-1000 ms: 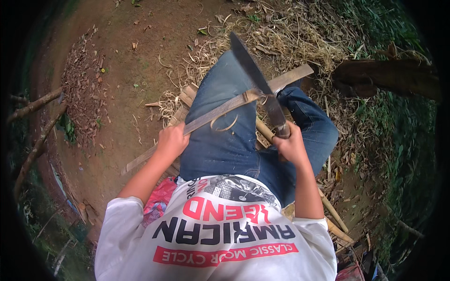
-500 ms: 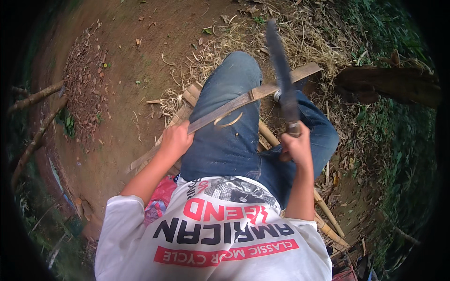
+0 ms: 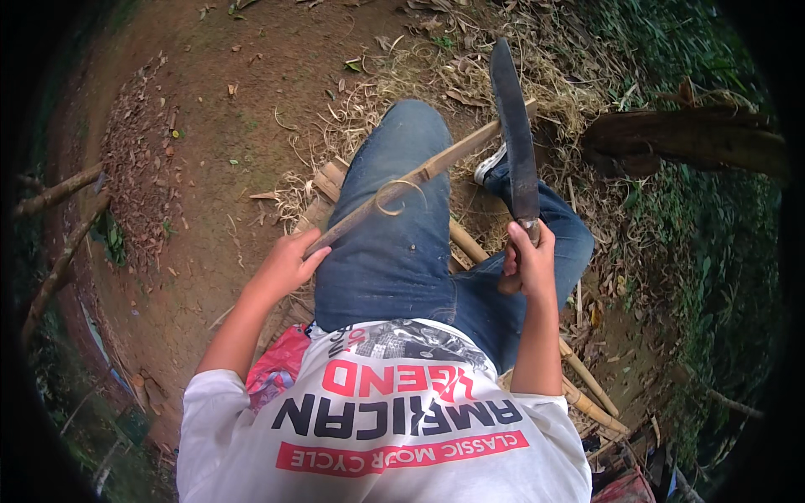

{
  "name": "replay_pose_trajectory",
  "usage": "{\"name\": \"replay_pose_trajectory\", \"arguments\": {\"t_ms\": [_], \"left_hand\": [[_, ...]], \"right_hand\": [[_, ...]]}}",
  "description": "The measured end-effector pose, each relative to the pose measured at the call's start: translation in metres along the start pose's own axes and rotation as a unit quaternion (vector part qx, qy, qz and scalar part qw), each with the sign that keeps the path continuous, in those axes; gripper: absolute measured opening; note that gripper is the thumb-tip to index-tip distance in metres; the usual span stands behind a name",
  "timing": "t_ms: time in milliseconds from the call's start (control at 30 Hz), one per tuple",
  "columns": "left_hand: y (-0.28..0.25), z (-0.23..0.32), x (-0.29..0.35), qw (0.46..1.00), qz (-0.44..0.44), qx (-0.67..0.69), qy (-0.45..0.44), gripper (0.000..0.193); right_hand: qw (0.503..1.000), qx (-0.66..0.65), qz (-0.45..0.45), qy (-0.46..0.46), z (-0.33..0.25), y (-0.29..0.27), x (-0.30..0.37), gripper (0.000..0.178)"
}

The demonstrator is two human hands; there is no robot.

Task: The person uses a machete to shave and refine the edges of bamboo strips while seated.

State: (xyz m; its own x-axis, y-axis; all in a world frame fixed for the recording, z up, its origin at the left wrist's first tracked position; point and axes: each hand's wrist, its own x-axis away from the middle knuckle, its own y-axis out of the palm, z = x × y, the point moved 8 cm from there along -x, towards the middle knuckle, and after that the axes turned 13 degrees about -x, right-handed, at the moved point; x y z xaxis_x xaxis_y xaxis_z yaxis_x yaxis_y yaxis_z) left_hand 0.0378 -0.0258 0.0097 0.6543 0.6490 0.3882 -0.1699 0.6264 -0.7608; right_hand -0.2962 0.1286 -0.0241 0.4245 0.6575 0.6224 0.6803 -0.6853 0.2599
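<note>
My left hand (image 3: 289,264) is closed round the near end of a long bamboo strip (image 3: 363,213). The strip lies slantwise over my thigh, with a node partway along and its far end out at the upper right. A thin curled shaving (image 3: 417,198) hangs from its side. In my right hand (image 3: 530,261) is a machete (image 3: 515,117), gripped by its wooden handle. Its dark blade points away from me and overlaps the far end of the strip from this view; I cannot tell whether they touch.
Pale curled shavings (image 3: 457,71) cover the ground beyond my knee. Bamboo poles (image 3: 591,407) lie by my right hip. A dark log (image 3: 671,138) rests at the far right, beside green plants (image 3: 721,277). Branches (image 3: 63,239) stand at the left. A red patterned cloth (image 3: 277,362) is at my left side.
The strip has been drawn back toward me and to the left, along with my left hand. The machete has swung slightly rightward and is no longer blurred.
</note>
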Motion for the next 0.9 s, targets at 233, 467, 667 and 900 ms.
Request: {"name": "replay_pose_trajectory", "arguments": {"t_ms": [233,467,667,900], "left_hand": [[0.004,-0.008,-0.002,0.996,-0.064,-0.036,-0.045,0.028],[0.009,-0.018,-0.014,0.994,-0.095,-0.033,-0.041,0.034],[0.009,-0.010,-0.027,0.992,-0.119,-0.007,-0.037,0.034],[0.019,-0.010,-0.030,0.988,-0.142,0.032,-0.050,0.036]], "right_hand": [[0.994,0.059,-0.013,-0.094,-0.049,0.014,-0.033,0.028],[0.981,0.186,-0.005,-0.050,-0.039,0.012,-0.043,0.034],[0.985,0.167,0.004,-0.032,-0.038,0.008,-0.044,0.034],[0.981,0.193,-0.008,-0.027,-0.042,0.008,-0.044,0.036]]}}
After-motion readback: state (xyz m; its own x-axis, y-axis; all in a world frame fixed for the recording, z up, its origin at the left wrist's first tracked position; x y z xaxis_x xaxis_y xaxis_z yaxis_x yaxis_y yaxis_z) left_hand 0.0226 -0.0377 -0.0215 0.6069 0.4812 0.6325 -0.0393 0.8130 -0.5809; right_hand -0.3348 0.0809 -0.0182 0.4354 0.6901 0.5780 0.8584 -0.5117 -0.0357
